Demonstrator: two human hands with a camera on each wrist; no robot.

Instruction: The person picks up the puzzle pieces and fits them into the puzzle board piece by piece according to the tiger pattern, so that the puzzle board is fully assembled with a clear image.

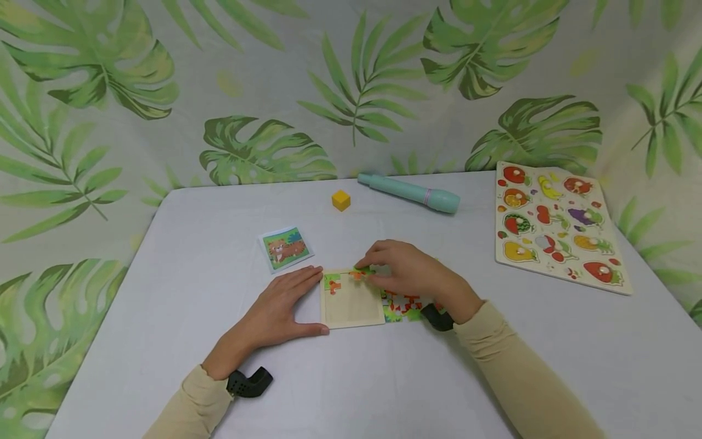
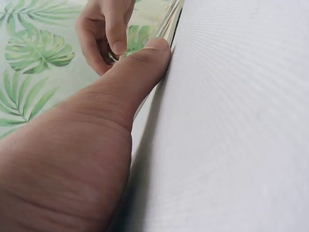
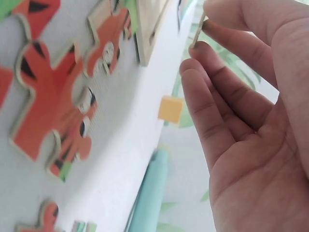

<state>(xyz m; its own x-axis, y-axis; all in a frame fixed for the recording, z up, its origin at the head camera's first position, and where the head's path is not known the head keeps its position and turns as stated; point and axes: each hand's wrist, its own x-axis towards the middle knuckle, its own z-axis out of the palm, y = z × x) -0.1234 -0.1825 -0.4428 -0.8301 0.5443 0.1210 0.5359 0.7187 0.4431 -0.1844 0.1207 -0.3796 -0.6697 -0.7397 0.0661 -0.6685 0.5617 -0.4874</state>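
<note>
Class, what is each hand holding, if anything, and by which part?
The right hand pinches a puzzle piece by its edge; the left hand only touches the wooden tray along its left side.

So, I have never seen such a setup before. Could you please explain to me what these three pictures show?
There is no machine: one person works with two bare hands. The large picture comes from a camera on the head; the other two from cameras on the left and right wrists. The left hand rests against the left side of a wooden tray, which has one puzzle piece in its far left corner. The right hand pinches another piece over the tray. Loose pieces lie to the right of the tray. Farther back on the white table are a picture card, a yellow cube, a teal tube-shaped thing and, at right, a fruit board.
</note>
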